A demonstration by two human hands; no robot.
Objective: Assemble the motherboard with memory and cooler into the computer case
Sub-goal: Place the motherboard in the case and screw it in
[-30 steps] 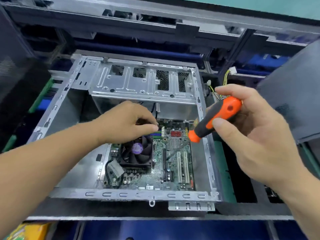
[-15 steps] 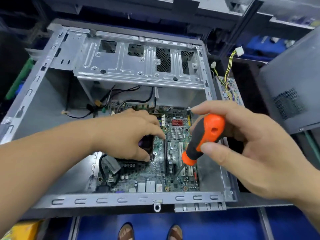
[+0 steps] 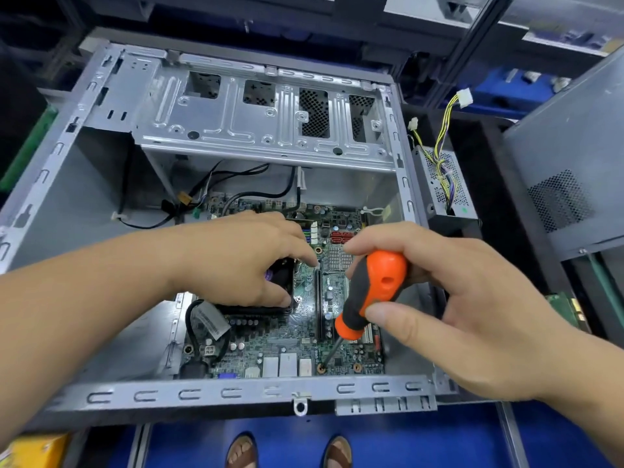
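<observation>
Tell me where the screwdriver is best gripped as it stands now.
By the thick orange-and-black handle of the screwdriver, coming from the right and above as the right hand does. The handle leans up and right while the thin shaft runs down-left to the motherboard.

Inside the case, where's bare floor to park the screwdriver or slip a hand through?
Bare metal floor lies left of the motherboard, under the drive cage. A narrower strip runs along the right wall. Crowded: black cables at the board's far-left corner.
</observation>
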